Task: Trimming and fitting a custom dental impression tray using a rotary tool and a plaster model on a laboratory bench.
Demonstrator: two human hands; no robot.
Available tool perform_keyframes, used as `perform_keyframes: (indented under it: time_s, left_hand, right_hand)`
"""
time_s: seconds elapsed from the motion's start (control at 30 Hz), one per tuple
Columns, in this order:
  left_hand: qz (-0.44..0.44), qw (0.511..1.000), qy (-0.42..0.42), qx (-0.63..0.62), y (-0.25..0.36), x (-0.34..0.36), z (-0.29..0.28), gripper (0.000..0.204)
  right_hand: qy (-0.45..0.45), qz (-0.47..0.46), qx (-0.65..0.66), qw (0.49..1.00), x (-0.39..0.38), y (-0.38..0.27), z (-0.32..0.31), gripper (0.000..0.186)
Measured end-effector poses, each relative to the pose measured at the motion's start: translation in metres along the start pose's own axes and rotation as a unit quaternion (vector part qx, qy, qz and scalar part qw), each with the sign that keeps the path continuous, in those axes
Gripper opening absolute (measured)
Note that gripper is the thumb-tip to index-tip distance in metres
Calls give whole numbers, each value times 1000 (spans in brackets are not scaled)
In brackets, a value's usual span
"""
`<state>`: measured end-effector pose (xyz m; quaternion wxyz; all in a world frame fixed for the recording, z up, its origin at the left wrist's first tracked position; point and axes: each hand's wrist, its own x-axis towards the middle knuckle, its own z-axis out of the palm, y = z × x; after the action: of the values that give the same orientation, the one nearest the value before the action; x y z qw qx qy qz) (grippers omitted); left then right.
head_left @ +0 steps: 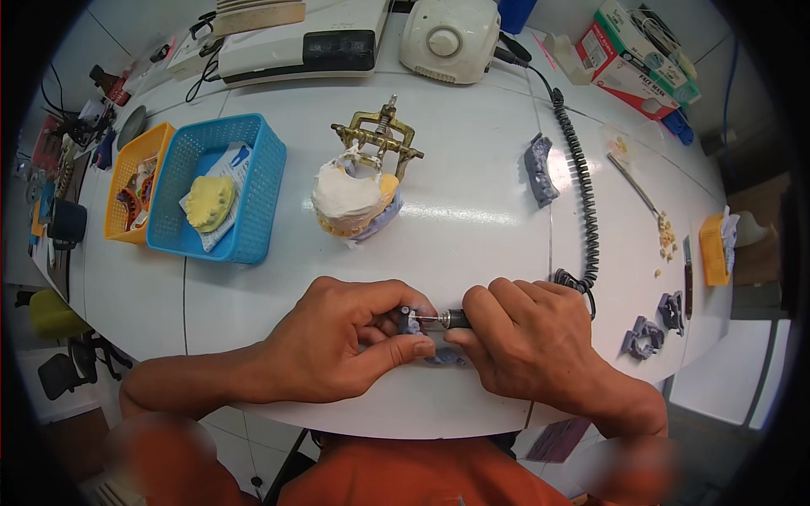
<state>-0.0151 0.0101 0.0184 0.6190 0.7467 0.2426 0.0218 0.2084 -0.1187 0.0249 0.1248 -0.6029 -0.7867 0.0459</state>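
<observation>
My left hand [337,341] is closed, pinching a small purple-grey piece [409,320] between thumb and fingers near the table's front edge. In my right hand [536,341] is a rotary handpiece [456,319], gripped like a pen. Its thin metal bur points left and meets the small piece, as far as I can tell. Another purple-grey fragment [445,357] lies on the table just below the fingertips. Beyond my hands stands a brass articulator [381,139] bearing a white and yellow dental cast [348,201].
Left are a blue basket [266,202] with a yellow cast [209,202] and an orange basket [118,190]. A coiled cord [582,169] runs down from the control box [449,40]. Right are purple-grey moulds [645,337], loose small teeth [666,236], a metal tool [633,184] and a knife [688,278].
</observation>
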Motion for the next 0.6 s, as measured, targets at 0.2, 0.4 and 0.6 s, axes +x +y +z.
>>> perform_keyframes:
  time_s: [0.2, 0.4, 0.6]
  left_hand:
    - [7, 1000, 1, 6, 0, 0, 0, 31]
    - [9, 1000, 9, 0, 0, 0, 1, 30]
    - [12, 1000, 12, -2, 2, 0, 2, 29]
  right_hand:
    - [-7, 2, 0, 1000, 0, -1, -2, 34]
    - [-1, 1, -1, 1000, 0, 0, 0, 34]
    - [16, 11, -1, 1000, -1, -1, 2, 34]
